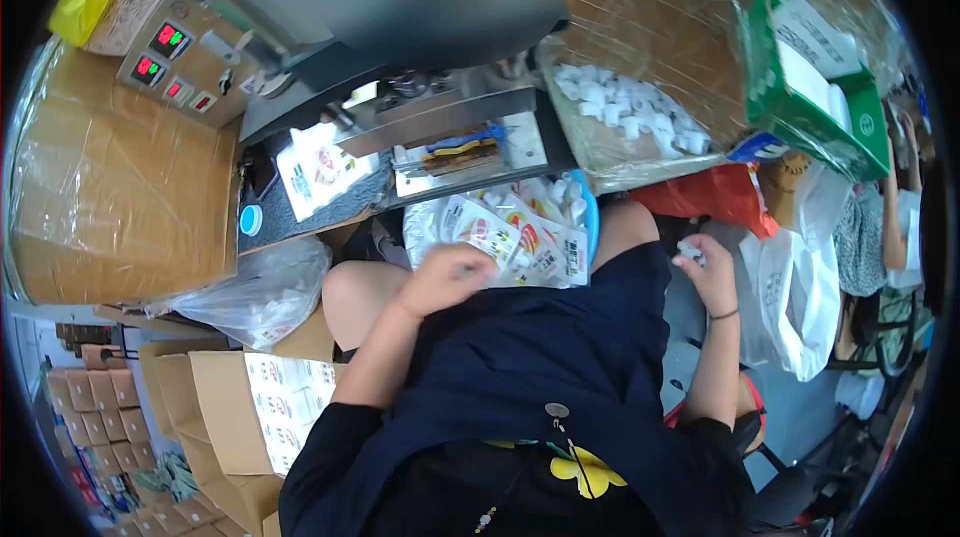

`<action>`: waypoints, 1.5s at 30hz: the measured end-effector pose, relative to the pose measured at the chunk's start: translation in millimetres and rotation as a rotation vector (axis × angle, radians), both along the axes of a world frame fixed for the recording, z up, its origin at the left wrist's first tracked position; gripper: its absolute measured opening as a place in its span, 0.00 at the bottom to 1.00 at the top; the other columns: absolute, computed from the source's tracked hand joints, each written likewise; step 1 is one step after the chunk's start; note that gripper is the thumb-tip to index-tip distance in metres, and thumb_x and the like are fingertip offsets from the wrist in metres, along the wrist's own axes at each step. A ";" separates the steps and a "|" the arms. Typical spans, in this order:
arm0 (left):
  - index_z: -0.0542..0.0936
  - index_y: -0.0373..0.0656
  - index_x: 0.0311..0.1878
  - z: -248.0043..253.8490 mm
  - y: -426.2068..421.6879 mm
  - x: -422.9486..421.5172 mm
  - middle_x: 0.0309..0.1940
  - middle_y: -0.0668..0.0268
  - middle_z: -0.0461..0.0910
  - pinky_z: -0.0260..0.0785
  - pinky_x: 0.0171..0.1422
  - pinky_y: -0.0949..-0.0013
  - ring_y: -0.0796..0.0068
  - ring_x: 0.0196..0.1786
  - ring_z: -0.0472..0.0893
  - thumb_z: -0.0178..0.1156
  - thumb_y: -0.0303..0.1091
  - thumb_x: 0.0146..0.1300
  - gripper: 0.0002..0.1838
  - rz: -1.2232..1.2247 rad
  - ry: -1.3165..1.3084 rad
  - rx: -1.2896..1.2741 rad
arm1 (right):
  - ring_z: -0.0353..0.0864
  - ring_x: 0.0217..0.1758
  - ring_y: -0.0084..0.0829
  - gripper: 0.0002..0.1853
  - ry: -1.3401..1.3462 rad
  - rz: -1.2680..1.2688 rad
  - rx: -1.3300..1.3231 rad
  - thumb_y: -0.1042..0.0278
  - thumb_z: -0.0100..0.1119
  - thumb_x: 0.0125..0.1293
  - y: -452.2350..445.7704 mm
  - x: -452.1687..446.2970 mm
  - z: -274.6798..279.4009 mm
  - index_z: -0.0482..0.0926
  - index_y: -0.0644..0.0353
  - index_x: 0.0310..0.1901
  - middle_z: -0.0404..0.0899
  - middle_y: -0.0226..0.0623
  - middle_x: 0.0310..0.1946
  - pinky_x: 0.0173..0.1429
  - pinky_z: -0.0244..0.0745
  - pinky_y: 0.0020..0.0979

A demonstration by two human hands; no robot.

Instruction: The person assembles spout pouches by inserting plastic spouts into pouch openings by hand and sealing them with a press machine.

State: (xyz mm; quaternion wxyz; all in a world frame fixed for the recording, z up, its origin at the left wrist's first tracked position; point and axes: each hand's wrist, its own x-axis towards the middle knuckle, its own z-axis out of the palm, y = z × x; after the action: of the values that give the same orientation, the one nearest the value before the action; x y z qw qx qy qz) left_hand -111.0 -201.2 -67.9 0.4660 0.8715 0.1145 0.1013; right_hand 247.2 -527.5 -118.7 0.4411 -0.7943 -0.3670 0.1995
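My left hand is over my lap, at the near edge of several printed plastic pouches. Its fingers look curled but are blurred, and I cannot see whether anything is between them. The pouches lie in a blue tub in front of my knees. Beside my right knee, my right hand pinches a small white plastic piece between thumb and fingers. Similar white plastic pieces lie in a pile on the bench at the right.
A dark machine overhangs the bench, with a control box to its left. One pouch lies on a grey cloth by a blue-lidded jar. A green box, white bag and open carton stand around me.
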 end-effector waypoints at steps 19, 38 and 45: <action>0.86 0.33 0.47 18.1 25.5 -59.0 0.38 0.67 0.87 0.74 0.46 0.77 0.86 0.39 0.81 0.65 0.28 0.71 0.08 0.612 -0.276 -0.316 | 0.84 0.42 0.46 0.10 -0.436 0.665 0.276 0.67 0.68 0.66 213.7 -157.6 136.9 0.82 0.61 0.46 0.85 0.43 0.40 0.46 0.79 0.39; 0.84 0.32 0.55 35.6 -42.0 -1.3 0.49 0.62 0.87 0.77 0.58 0.72 0.79 0.51 0.84 0.64 0.34 0.74 0.15 0.159 -0.054 -1.309 | 0.82 0.40 0.40 0.12 -0.250 0.882 0.113 0.62 0.57 0.76 231.0 -109.5 160.3 0.82 0.64 0.45 0.82 0.42 0.36 0.46 0.76 0.35; 0.84 0.32 0.53 29.6 -35.6 0.3 0.45 0.64 0.88 0.77 0.53 0.74 0.83 0.46 0.84 0.65 0.38 0.74 0.16 0.213 -0.066 -1.106 | 0.80 0.36 0.23 0.10 0.009 0.640 0.151 0.70 0.70 0.66 227.1 -114.1 159.7 0.82 0.65 0.44 0.83 0.34 0.35 0.43 0.75 0.28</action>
State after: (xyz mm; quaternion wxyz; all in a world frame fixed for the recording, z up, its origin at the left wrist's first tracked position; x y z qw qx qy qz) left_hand -110.7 -236.8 -38.3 0.8440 0.4773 0.2233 0.0997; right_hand 133.1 -300.4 41.0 0.4154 -0.6026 -0.6099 0.3039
